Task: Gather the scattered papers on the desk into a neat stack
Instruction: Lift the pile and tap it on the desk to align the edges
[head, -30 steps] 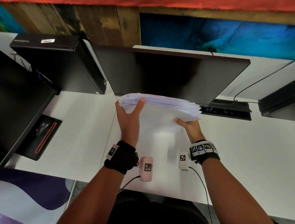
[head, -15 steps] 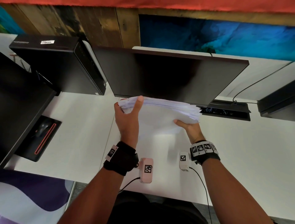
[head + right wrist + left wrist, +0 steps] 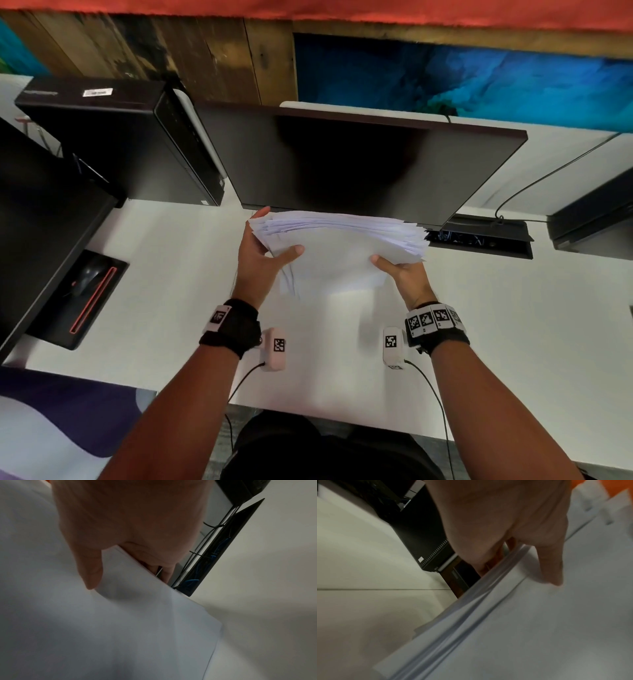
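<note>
Desk point(image 3: 171, 260): white, bearing a dark monitor point(image 3: 359, 164). Paper stack point(image 3: 339, 246): held above the desk before the monitor, edges uneven. Left hand point(image 3: 260, 260): pinches the stack's left end, thumb on top. Right hand point(image 3: 407, 277): pinches its right corner likewise.

Both forearms extend forward over the desk point(image 3: 513, 325), each wrist strapped with a black band bearing tag markers. Left hand point(image 3: 260, 260): thumb laid across the top of the paper stack point(image 3: 342, 246), fingers underneath at the stack's left edge. Right hand point(image 3: 404, 274): thumb on top, fingers beneath at the stack's near right corner. Both hands grip the stack, raised above the desk surface.
</note>
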### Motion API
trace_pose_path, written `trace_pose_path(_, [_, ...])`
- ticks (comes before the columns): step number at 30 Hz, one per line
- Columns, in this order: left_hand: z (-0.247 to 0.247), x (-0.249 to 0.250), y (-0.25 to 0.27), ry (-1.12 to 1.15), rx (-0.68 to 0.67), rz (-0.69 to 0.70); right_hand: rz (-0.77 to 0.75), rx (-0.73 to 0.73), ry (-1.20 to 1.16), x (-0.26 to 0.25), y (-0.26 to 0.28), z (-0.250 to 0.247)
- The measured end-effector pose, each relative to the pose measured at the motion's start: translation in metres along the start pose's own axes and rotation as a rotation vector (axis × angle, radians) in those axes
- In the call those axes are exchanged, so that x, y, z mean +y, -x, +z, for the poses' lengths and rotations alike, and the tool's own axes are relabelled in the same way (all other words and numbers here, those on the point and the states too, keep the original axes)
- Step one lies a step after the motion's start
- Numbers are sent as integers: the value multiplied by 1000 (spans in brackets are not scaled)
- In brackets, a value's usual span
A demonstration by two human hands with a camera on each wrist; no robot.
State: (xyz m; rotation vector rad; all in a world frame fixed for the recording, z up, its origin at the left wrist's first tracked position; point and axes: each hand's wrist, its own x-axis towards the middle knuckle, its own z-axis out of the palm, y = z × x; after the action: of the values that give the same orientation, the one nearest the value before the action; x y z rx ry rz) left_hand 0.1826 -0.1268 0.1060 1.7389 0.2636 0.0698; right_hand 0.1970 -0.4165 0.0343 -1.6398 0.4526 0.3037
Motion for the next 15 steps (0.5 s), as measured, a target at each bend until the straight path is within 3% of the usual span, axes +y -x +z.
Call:
trace_pose_path(4, [-8, 1, -14, -52, -148, -57, -106, -17, -13, -14, 15, 9])
trace_pose_path(6, [-4, 5, -14, -74, -128, -46, -106, 27, -57, -19, 22, 15])
trace_pose_path(12, [22, 6, 17, -19, 80, 31, -297, 236, -91, -25, 50, 45])
trace_pose_path(15, [28, -7, 25, 37, 58, -14, -280, 244, -55, -14, 60, 58])
